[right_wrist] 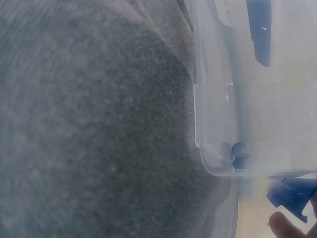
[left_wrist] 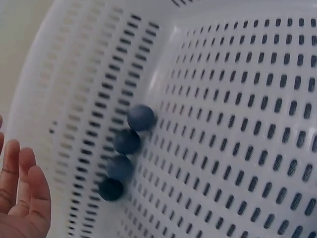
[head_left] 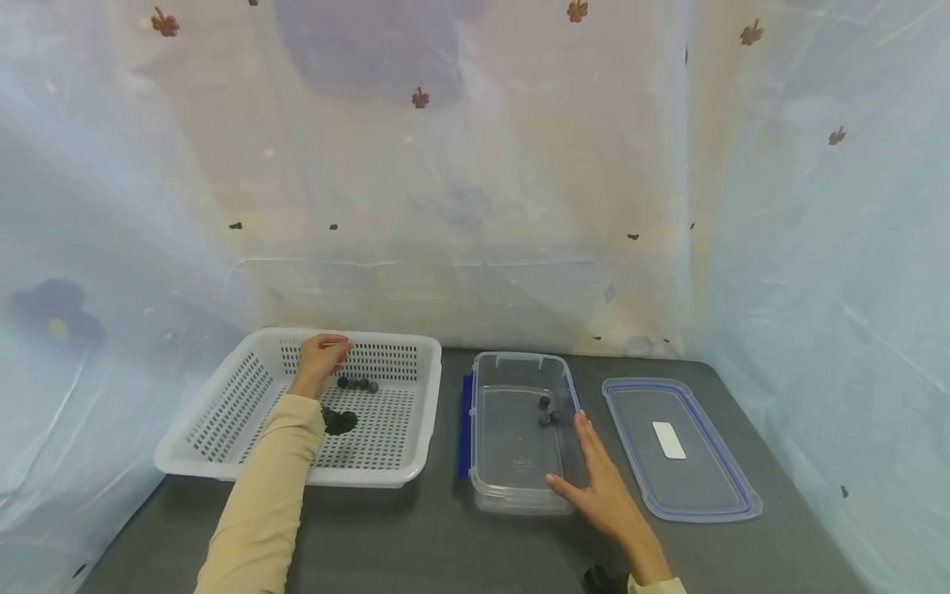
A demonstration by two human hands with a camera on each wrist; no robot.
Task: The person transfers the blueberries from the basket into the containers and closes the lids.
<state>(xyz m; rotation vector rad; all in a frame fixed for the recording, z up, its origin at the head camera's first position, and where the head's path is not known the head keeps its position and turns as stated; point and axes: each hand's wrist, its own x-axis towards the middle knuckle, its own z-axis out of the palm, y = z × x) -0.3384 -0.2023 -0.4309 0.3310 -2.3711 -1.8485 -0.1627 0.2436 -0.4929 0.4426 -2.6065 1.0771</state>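
Left hand (head_left: 319,363), left of centre in the head view: raised over the upper wall of the basket (head_left: 374,477), with fingers lightly bent; impossible to tell whether empty or pinching something small. Just below and to the right: four dark balls (head_left: 364,384) in a short row on the basket floor, along the upper wall, likewise in the middle left of the left wrist view. Right hand (head_left: 609,495), lower right of centre: spread wide, with fingers straight and thumb well apart, apparently holding nothing, at the right side of the box (head_left: 512,429); near a blue flap (right_wrist: 294,193) at lower right of the right wrist view, with contact uncertain. Inside the box, toward its right wall: a few more balls, not safely countable. Farther right: the lid (head_left: 690,478), flat on the grey table (head_left: 408,536), bearing a white label (head_left: 668,440). Progress, as judged: part-way. Done: lid off, balls divided between basket and box. Apparently left: four balls in the basket; direction of transfer not shown.
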